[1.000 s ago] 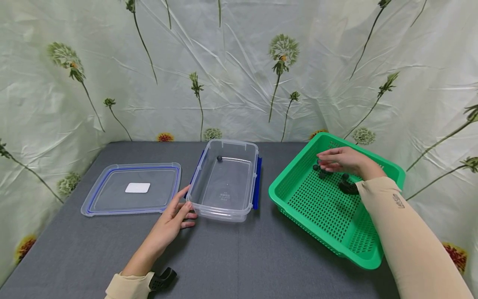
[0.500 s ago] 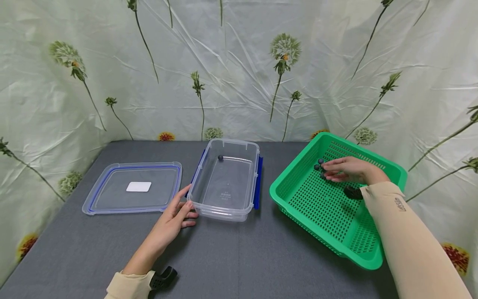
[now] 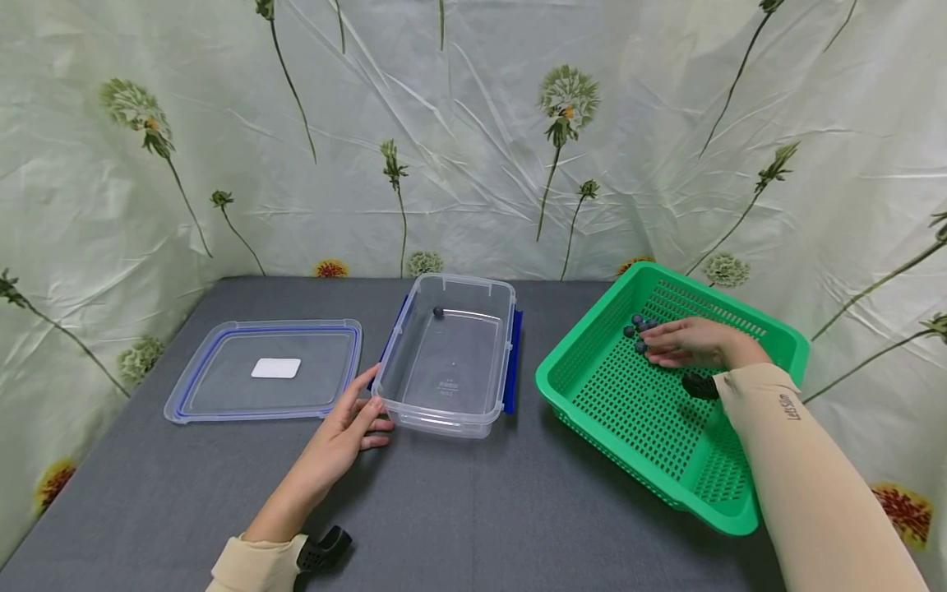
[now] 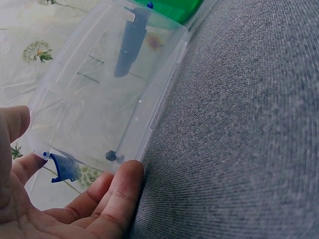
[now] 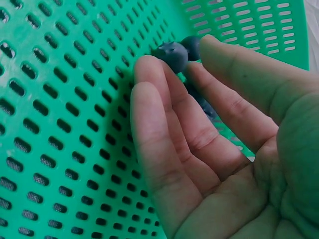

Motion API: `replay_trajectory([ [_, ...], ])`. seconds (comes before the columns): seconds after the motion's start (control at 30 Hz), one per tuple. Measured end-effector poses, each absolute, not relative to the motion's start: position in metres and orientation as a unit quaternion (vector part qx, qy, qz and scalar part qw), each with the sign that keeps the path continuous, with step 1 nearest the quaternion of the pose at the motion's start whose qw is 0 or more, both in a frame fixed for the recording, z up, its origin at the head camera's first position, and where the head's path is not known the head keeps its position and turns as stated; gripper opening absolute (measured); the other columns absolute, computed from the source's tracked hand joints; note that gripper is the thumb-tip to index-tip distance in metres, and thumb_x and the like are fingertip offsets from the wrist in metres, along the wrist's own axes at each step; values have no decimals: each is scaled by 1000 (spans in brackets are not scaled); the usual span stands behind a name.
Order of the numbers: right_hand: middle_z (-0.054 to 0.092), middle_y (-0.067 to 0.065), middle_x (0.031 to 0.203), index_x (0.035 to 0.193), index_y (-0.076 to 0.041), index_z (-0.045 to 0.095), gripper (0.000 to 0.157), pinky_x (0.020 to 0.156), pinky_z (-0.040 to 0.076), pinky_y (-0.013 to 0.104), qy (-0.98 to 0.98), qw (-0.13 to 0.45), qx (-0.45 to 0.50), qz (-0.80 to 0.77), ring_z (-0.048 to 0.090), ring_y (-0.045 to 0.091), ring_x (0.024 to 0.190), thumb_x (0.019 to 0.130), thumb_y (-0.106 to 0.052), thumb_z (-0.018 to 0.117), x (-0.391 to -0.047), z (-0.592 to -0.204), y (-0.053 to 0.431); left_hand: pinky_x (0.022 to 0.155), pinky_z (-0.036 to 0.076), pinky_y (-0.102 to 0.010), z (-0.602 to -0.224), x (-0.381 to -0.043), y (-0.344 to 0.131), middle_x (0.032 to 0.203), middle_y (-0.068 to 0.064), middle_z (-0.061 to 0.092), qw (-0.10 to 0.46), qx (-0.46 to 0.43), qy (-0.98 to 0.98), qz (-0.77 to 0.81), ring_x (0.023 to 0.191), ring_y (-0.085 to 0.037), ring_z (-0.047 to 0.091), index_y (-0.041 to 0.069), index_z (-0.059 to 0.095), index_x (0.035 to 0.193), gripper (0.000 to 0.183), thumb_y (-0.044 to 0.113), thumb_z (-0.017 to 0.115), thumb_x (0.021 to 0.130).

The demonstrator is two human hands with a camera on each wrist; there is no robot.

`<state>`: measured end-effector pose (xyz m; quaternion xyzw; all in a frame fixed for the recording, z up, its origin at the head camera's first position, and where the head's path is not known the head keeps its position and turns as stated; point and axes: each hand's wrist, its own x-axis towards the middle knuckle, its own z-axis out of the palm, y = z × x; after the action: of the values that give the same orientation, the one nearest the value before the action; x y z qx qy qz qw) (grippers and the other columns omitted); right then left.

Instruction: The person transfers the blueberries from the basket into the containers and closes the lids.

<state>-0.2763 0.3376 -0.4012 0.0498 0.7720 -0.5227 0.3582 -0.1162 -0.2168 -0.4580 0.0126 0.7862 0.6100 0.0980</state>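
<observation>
Your left hand (image 3: pixel 340 436) reaches forward, fingers spread against the nearest corner of the box (image 3: pixel 438 420), a lone berry (image 3: pixel 439 312) inside beyond them. The lid (image 3: pixel 214 382) lies to that hand's left. Your right hand (image 3: pixel 695 342) slants leftward into the basket (image 3: pixel 621 423), fingers loosely bent, tips at the berries (image 5: pixel 172 58); I cannot tell whether they pinch one.
</observation>
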Motion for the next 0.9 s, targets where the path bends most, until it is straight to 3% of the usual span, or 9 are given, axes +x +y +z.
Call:
replay_trajectory([
  [0.33, 77, -2, 109, 161, 11, 34, 58, 91, 62, 22, 772, 361, 53, -521, 75, 7, 99, 112, -10, 57, -276, -405, 335, 94, 62, -29, -459, -117, -217, 142, -28, 51, 98, 12, 784, 613, 122, -35, 67, 32, 24, 171, 57, 31, 44, 118],
  [0.9, 76, -3, 110, 153, 12, 48, 54, 89, 63, 22, 786, 346, 42, -510, 75, 6, 96, 106, -6, 67, -279, -408, 326, 94, 62, -30, -458, -117, -218, 140, -27, 51, 100, 13, 788, 608, 122, -35, 67, 32, 23, 171, 57, 32, 44, 118],
])
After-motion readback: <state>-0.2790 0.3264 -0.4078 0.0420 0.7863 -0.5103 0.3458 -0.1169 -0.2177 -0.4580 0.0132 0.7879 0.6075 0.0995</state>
